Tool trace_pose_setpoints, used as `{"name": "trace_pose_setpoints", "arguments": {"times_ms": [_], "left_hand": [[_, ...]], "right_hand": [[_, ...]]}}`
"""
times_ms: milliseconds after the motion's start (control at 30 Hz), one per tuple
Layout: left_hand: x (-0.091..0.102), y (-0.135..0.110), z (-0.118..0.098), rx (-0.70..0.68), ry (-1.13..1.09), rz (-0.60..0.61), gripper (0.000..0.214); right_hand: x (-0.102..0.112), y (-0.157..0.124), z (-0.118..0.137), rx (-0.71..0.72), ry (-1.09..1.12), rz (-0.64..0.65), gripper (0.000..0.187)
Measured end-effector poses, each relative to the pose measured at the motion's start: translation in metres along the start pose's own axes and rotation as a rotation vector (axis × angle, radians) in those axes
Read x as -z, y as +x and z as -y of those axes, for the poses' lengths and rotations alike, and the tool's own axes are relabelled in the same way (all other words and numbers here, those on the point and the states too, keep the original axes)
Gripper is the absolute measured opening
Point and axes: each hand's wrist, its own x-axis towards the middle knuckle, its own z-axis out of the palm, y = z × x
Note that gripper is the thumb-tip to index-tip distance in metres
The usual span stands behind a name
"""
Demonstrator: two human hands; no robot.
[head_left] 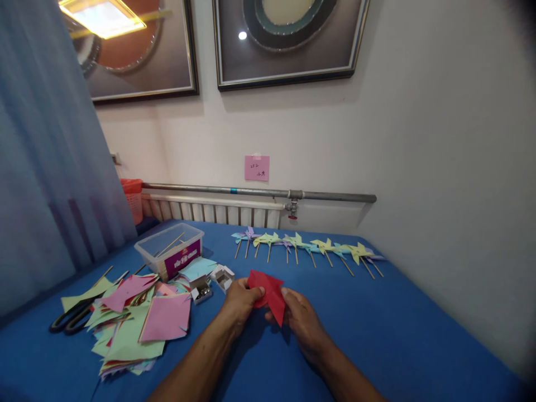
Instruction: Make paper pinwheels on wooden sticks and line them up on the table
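Red paper, partly folded, held up between both hands.
The red paper (268,287) is one plain, bright sheet, bent out of flat, with a crease or overlap across its middle and sharp corners: one points down toward the near side, another to the right. It tilts above the blue surface (377,318); the left hand (242,302) grips its left edge, thumb on the face, and the right hand (302,319) pinches its right side.
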Motion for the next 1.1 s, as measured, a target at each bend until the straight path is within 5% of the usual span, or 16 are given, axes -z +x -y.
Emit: {"name": "trace_pose_setpoints", "arguments": {"times_ms": [300,567,867,1100], "left_hand": [[-0.003,-0.004,-0.004,-0.058,0.036,0.033,0.022],[-0.006,-0.003,0.004,-0.054,0.067,0.112,0.023],[-0.011,-0.012,-0.002,0.030,-0.002,0.139,0.023],[-0.013,-0.014,0.002,0.039,-0.058,0.178,0.035]], "right_hand": [[0.006,-0.003,0.008,-0.014,0.005,0.114,0.050],[0.002,0.008,-0.011,-0.053,-0.074,0.001,0.067],[-0.001,0.003,-0.006,0.075,-0.178,-0.025,0.054],[-0.001,0.005,-0.016,0.061,-0.320,-0.194,0.048]]}}
